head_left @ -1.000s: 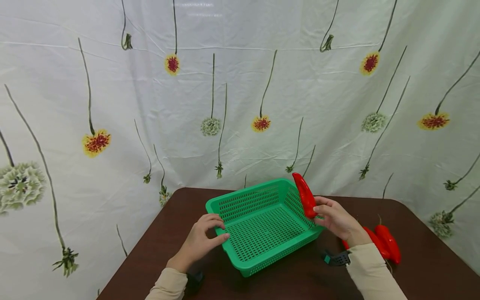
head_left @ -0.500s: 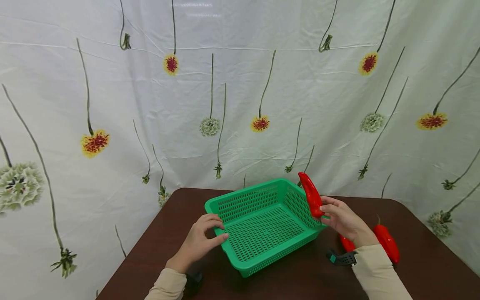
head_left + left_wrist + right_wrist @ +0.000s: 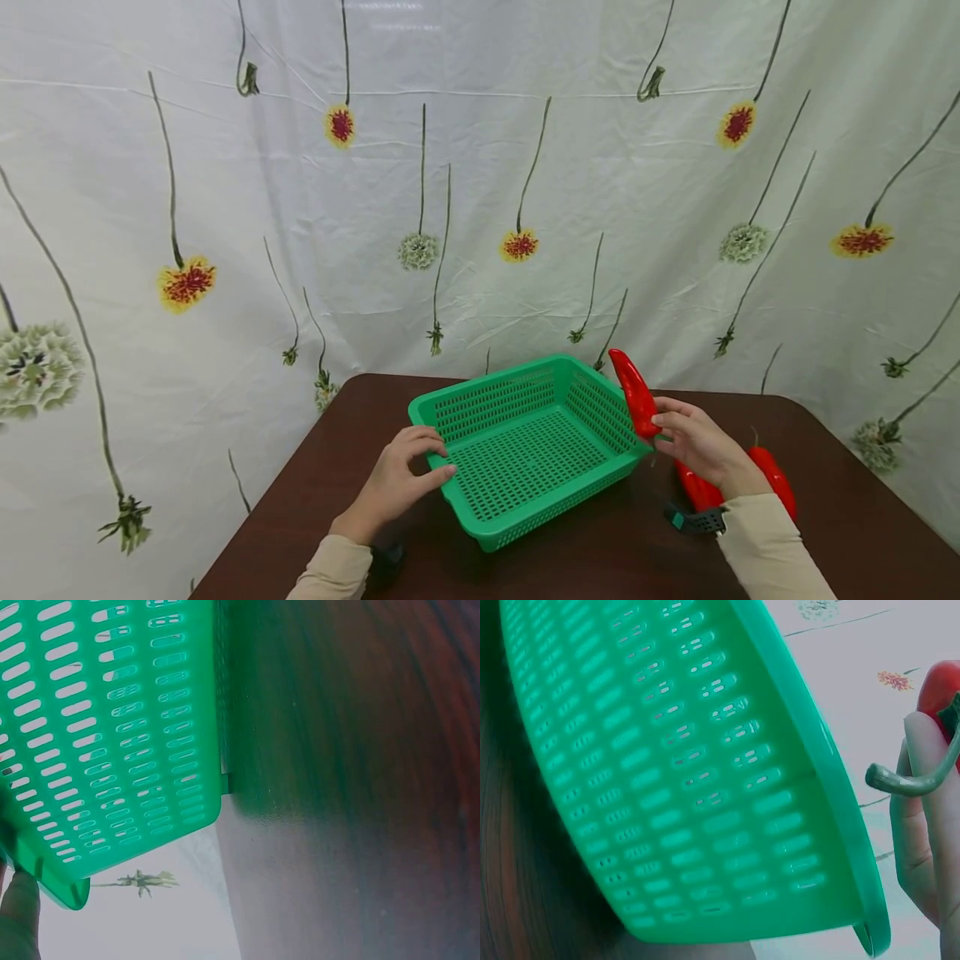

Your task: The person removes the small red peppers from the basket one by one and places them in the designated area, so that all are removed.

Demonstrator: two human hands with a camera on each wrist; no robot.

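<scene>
My right hand [image 3: 697, 442] pinches a glossy red chili pepper [image 3: 637, 395] by its stem end, its tip pointing up and to the left. It is held above the right end of a green plastic basket [image 3: 555, 525] with slotted walls. In the right wrist view, the pepper's curved green stem [image 3: 911, 782] sticks out past the fingers, beside the basket's rim [image 3: 832, 765]. My left hand [image 3: 397, 479] grips the basket's left rim, fingers curled over the edge and thumb apart from them. One of its fingertips [image 3: 21, 900] shows against the rim in the left wrist view.
More red peppers [image 3: 772, 475] lie on the dark brown table [image 3: 600, 558] to the right, partly hidden behind the right forearm. A dark strap [image 3: 697, 521] hangs at the right wrist. A white flower-print cloth [image 3: 480, 292] hangs behind the table.
My right hand has drawn to the right with the pepper, from over the basket's inside to its right rim. The left hand and the basket have stayed in place.
</scene>
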